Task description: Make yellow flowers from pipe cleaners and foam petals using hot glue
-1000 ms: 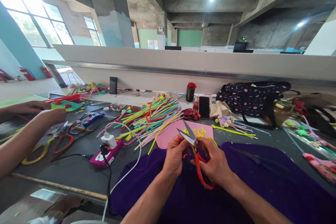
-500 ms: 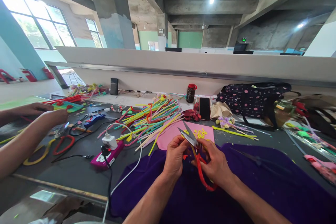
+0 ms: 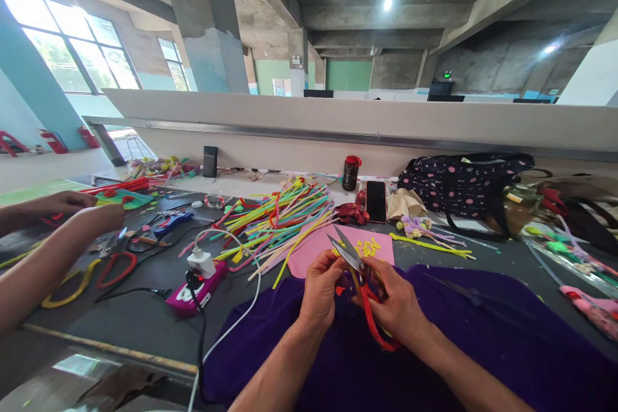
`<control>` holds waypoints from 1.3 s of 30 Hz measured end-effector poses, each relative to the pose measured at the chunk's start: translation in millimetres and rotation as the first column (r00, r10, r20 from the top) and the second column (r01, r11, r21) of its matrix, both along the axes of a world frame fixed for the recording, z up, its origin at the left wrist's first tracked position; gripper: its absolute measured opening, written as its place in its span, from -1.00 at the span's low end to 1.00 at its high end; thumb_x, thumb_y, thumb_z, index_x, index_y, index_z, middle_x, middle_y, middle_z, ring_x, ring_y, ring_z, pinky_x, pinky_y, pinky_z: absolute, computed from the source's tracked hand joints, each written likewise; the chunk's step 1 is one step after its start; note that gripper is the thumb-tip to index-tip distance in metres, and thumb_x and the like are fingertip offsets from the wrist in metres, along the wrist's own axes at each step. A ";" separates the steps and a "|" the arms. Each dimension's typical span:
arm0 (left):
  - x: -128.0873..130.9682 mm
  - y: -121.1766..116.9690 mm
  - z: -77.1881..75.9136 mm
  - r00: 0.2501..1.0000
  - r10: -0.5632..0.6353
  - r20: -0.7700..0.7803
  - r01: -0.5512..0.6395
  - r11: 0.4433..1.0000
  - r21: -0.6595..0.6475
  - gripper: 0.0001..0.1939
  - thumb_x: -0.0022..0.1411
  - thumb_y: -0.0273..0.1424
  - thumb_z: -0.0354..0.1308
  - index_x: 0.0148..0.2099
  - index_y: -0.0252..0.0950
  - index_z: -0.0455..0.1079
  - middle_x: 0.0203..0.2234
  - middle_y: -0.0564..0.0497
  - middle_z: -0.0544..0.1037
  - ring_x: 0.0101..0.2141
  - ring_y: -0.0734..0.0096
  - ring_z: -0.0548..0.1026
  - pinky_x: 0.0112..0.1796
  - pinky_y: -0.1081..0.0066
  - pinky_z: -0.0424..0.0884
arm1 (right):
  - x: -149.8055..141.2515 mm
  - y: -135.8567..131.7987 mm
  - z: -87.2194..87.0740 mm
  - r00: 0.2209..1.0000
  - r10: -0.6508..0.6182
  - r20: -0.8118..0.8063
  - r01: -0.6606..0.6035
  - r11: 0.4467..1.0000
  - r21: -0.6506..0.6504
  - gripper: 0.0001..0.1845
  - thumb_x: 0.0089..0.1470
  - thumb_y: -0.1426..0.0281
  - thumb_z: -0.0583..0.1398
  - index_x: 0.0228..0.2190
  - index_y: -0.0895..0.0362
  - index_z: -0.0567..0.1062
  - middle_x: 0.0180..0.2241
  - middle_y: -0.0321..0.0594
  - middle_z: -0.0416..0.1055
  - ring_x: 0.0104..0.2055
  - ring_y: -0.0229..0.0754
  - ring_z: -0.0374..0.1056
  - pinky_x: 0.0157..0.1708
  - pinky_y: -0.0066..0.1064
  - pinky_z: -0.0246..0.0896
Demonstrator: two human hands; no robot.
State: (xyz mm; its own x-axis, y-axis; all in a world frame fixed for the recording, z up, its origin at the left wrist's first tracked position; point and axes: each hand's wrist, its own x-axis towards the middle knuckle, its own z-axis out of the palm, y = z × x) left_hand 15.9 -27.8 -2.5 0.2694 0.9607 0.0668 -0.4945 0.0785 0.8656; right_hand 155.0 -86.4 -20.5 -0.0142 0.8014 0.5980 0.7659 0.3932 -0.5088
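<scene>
My right hand (image 3: 393,306) grips red-handled scissors (image 3: 360,283) whose steel blades point up and to the left. My left hand (image 3: 322,290) is pinched closed at the blades on a small red piece that I cannot make out clearly. Both hands hover over purple cloth (image 3: 434,341) on my lap. Just beyond them lies a pink sheet (image 3: 313,246) with small yellow cuttings (image 3: 367,247) on it. A heap of coloured pipe cleaners (image 3: 275,214) spreads out to the left of the sheet.
Another person's arms (image 3: 53,238) reach in from the left over scissors and tools. A pink power strip (image 3: 196,283) with a white plug and cables lies left of the cloth. A phone (image 3: 375,201), a dark jar (image 3: 351,172) and a spotted bag (image 3: 463,190) stand behind.
The scissor blades have closed slightly and my hands have shifted a little. The other person's arms have hardly moved.
</scene>
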 end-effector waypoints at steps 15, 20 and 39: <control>-0.8 -0.8 2.0 1.000 0.003 0.028 -0.002 1.000 -0.019 -0.85 -0.11 -0.38 0.28 -0.45 -0.33 0.41 -0.60 0.12 0.42 -0.62 0.66 0.29 -0.59 0.63 0.18 | 0.9 0.7 -2.3 1.000 0.006 -0.005 -0.006 1.000 0.002 -0.43 -0.06 0.25 0.24 -0.01 0.10 0.25 -0.19 -0.12 0.37 -0.25 -0.11 0.34 -0.24 -0.27 0.29; -0.9 0.3 1.3 0.999 0.003 0.033 -0.002 1.000 -0.021 -0.85 -0.09 -0.38 0.27 -0.44 -0.33 0.41 -0.60 0.12 0.41 -0.63 0.67 0.28 -0.59 0.63 0.17 | 0.1 0.8 -3.1 1.000 0.014 -0.013 -0.014 1.000 0.010 -0.44 -0.06 0.26 0.24 -0.02 0.09 0.24 -0.17 -0.11 0.38 -0.22 -0.10 0.35 -0.22 -0.27 0.29; -1.4 2.1 0.8 0.999 0.025 0.024 -0.024 0.999 -0.037 -0.80 -0.13 -0.35 0.30 -0.46 -0.35 0.39 -0.60 0.08 0.43 -0.60 0.61 0.33 -0.57 0.60 0.23 | 1.5 -1.6 5.1 1.000 0.009 0.014 -0.010 0.999 0.052 -0.45 -0.08 0.29 0.25 -0.02 0.09 0.27 -0.14 -0.11 0.41 -0.12 -0.07 0.36 -0.14 -0.25 0.31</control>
State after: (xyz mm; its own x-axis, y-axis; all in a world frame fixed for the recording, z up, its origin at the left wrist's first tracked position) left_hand 14.5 -25.7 -1.7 0.2441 0.9690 0.0379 -0.5178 0.0972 0.8500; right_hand 156.5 -88.0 -15.4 -0.0301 0.7687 0.6389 0.7689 0.4262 -0.4766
